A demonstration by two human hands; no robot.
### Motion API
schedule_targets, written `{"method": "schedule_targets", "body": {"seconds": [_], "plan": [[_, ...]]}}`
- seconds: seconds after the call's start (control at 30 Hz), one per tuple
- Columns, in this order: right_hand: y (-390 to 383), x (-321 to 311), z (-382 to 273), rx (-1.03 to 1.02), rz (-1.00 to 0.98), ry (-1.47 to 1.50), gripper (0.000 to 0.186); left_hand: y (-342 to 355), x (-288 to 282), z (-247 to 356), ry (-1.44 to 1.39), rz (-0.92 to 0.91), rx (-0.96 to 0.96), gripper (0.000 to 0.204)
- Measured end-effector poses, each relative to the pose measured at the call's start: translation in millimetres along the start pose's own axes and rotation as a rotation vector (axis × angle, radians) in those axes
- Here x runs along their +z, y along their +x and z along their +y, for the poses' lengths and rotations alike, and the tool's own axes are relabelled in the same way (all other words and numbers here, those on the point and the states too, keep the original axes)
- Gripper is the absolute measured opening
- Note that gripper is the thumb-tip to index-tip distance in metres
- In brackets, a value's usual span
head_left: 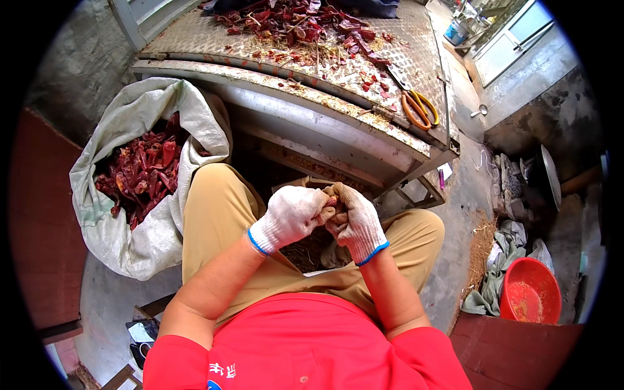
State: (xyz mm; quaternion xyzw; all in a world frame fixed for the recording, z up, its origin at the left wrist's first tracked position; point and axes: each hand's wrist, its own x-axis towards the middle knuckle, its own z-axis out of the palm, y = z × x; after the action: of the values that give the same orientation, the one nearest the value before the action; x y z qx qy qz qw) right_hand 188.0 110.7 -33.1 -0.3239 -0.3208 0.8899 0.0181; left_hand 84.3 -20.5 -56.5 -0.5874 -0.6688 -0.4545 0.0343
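Dried, brittle red chilli [333, 203] at frame centre is pinched between closed gloved left hand [292, 214] and right hand [356, 224]; best gripped near the stem.

White knit gloves with blue cuffs, red shirt, seemingly tan trousers.

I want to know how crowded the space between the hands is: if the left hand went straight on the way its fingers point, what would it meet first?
The left hand points right, so it would almost at once meet the right hand; the two gloved hands already touch around a small dried chili piece. Depth is hard to judge here.
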Motion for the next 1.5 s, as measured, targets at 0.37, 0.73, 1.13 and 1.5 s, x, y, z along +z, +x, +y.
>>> {"method": "schedule_targets", "body": {"seconds": [0.37,0.73,1.13,1.5], "plan": [[-7,-30,-32,-0.238,-0.039,-0.463,0.024,-11,-5,5,-0.662,0.233,-0.771,0.014],[-19,-41,-42,-0.347,-0.365,-0.056,0.029,-15,-4,-15,-1.213,0.317,-0.985,0.014],[14,-17,-17,-0.164,-0.667,0.293,0.041,-15,-1,-8,-1.795,0.121,-0.920,0.015],[1,-21,-9,-0.138,-0.112,-0.569,0.019,-22,9,-22,-1.704,0.401,-0.889,0.016]]}}
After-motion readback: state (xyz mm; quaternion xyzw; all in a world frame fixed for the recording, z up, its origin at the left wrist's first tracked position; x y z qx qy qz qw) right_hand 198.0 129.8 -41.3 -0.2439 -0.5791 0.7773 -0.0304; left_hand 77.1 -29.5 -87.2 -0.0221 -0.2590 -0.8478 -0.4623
